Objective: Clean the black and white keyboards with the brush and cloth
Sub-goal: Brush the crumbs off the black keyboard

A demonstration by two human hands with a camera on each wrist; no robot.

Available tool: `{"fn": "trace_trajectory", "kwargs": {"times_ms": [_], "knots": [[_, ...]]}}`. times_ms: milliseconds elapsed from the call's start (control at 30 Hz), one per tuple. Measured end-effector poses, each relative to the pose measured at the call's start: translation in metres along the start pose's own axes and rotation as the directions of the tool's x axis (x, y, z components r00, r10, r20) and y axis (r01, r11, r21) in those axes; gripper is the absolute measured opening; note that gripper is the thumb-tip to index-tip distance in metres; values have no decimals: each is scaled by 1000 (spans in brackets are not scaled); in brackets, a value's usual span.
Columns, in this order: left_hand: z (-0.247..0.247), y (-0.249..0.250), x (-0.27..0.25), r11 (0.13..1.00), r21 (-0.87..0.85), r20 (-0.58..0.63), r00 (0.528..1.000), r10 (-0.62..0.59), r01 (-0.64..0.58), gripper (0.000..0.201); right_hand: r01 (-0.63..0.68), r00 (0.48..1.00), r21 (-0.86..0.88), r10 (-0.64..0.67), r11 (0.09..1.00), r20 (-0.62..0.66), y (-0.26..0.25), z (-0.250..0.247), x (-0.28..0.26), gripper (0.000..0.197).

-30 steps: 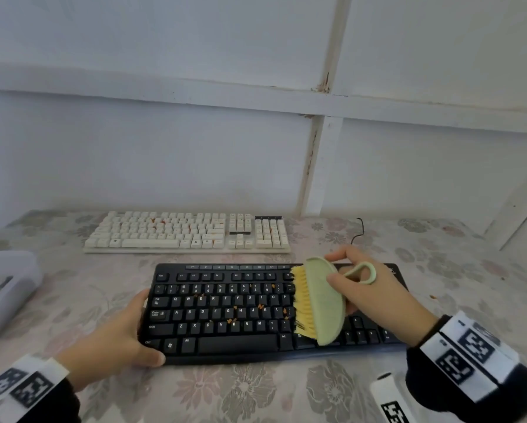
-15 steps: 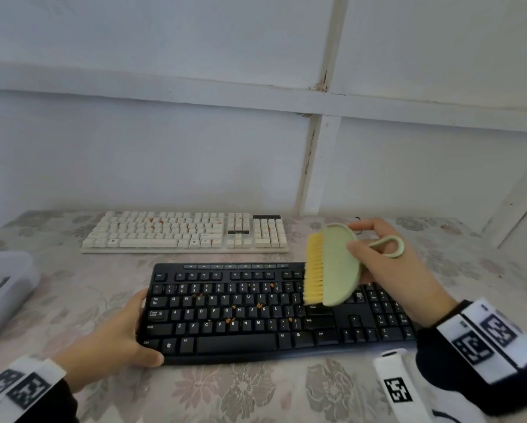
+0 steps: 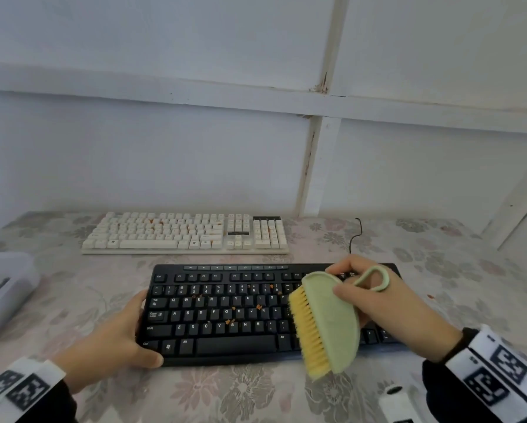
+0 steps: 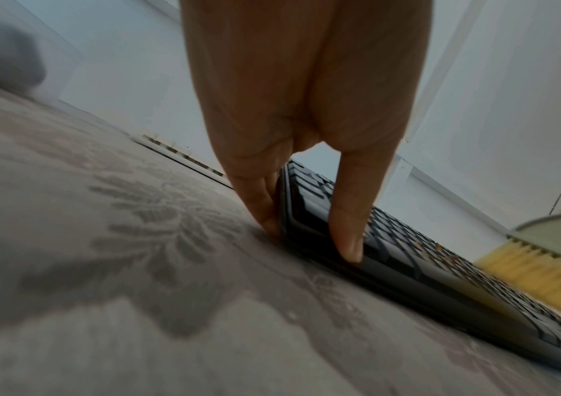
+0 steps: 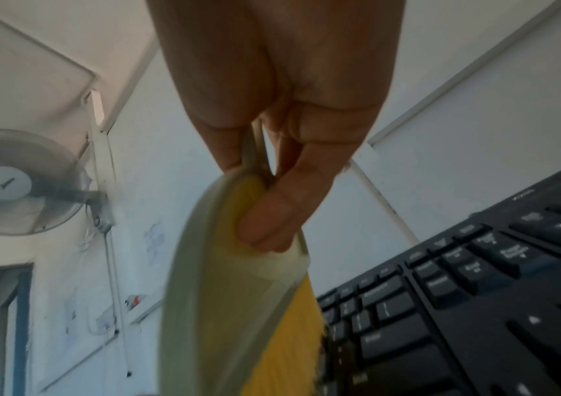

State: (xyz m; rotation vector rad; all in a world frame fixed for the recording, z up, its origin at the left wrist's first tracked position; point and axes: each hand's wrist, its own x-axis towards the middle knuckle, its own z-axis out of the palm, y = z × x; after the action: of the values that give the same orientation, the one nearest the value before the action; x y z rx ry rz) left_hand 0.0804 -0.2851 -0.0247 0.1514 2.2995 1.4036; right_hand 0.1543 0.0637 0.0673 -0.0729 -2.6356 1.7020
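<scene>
Gripping brush, right hand overhangs black keyboard front edge.

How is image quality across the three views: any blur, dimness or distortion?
Head view: evenly lit, black keyboard legends legible, straight edges bowed near the frame edges. Left wrist view: dim, brush and tablecloth smeared. Right wrist view: brush blurred, nearby keys fairly sharp.
</scene>
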Motion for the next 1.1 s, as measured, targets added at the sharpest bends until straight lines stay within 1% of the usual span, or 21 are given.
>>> {"fn": "trace_trajectory", "kwargs": {"times_ms": [67,167,233,300,367,433,567,633,767,833,867,967,1100], "knots": [[-1,-2,1,1000,7,-4,1000,2,-2,110,24,997,41,-21,999,-75,-3,-6,6,13],[-1,-5,3,1000,2,-4,1000,-2,2,108,70,980,45,-60,997,-188,-2,-8,16,14],[-2,-7,4,1000,8,-6,1000,2,-2,104,75,975,48,-63,996,-211,0,-4,21,16],[-2,-6,4,1000,9,-2,1000,4,-4,101,37,984,42,-29,998,-178,3,2,21,16],[-2,-5,4,1000,14,-4,1000,3,-3,101,3,994,18,-1,1000,-106,6,9,17,13],[-2,-5,4,1000,15,-11,1000,3,-3,102,-8,999,-8,8,1000,-49,7,14,9,11],[-1,-3,3,1000,13,-14,1000,7,-6,97,-18,999,-63,20,998,31,-1,11,-2,11],[-1,-4,2,1000,17,-9,1000,5,-5,98,-7,1000,-49,8,999,23,-9,6,0,10],[-2,-5,3,1000,9,-5,1000,4,-4,98,99,987,-31,-102,995,-121,-19,3,16,15],[-2,-4,2,1000,10,-5,1000,7,-7,97,110,981,-47,-116,993,-153,-19,7,25,17],[-2,-4,2,1000,12,-5,1000,7,-7,97,92,985,-46,-98,995,-141,-19,9,28,17],[-1,-2,2,1000,15,-2,1000,4,-4,96,25,999,-39,-26,999,-42,-12,17,28,15],[-2,-4,3,1000,0,-8,1000,21,-21,99,13,999,-59,-10,998,51,-6,23,16,11]]}}
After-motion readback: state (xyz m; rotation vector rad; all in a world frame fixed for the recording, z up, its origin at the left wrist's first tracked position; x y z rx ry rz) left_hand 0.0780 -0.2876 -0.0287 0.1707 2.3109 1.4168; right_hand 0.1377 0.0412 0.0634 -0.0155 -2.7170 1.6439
